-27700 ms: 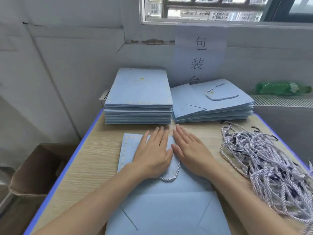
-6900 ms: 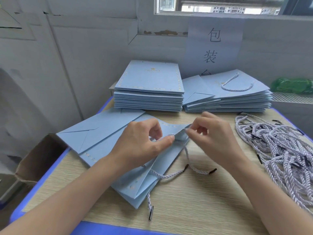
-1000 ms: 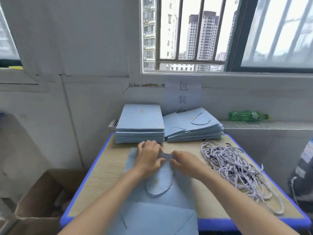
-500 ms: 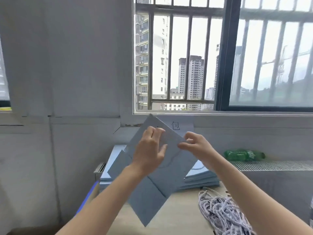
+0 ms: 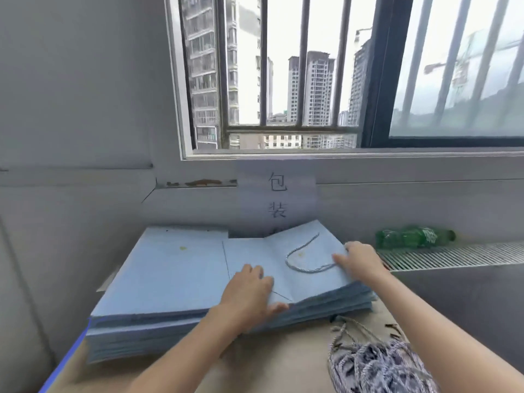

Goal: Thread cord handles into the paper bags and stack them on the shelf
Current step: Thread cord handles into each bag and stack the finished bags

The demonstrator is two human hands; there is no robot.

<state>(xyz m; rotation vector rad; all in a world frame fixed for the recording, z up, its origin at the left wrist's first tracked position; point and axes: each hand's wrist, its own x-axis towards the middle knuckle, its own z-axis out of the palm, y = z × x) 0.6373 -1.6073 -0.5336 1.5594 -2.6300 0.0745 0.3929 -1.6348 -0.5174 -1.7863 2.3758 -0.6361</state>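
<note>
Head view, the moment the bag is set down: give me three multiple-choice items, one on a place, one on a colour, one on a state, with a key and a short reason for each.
1. Where does the bag with the cord handle lie?
A. On top of the right stack
B. On the grille under the window
C. On the pile of loose cords

2. What colour is the bottle on the grille?
A. Red
B. Green
C. White

3. How is the left hand placed?
A. Raised in the air, holding nothing
B. Curled round a cord
C. Lying on the top bag, fingers spread

Key: 1 A, the bag with the handle tops the right stack, beside the handleless left stack. 2 B, the plastic is plainly green. 3 C, the fingers lie spread on the paper while the right hand touches the bag's right edge.
</note>
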